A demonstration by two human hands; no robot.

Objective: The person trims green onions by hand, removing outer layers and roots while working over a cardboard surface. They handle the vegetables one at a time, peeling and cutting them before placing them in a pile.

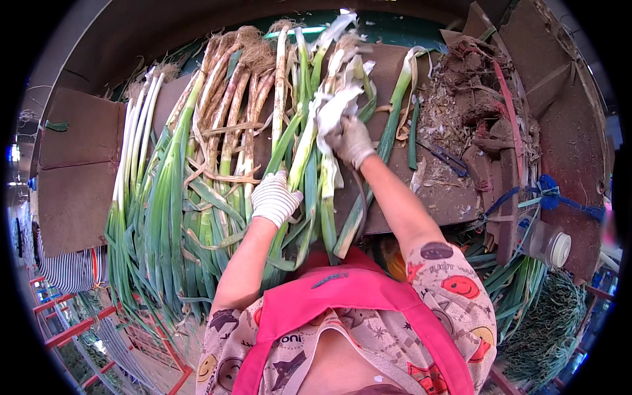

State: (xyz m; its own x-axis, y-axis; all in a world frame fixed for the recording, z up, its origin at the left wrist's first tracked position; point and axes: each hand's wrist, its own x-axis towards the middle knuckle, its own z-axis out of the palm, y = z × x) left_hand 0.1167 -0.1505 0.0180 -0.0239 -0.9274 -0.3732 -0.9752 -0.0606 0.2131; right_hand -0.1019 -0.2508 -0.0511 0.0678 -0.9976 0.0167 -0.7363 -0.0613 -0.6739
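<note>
My left hand [275, 198], in a striped knit glove, grips the green-and-white stem of a large green onion [302, 160] lying with its root end away from me. My right hand [353, 143], in a soiled pale glove, pinches a loose white outer skin [338, 109] beside that stem. Left of my hands lie several unpeeled green onions [232, 111] with brown, soil-stained stems and bushy roots. Farther left is a group of clean white-stemmed green onions [143, 133]. To the right of my right hand, a single green onion [395, 113] lies slantwise.
Cardboard [380, 212] covers the work surface. A blue utility knife [447, 159] lies on it at right, near dry scraps and soil [444, 116]. A clear plastic jar [545, 244] with a white lid is tied at the right edge. More green onions [533, 321] are below right.
</note>
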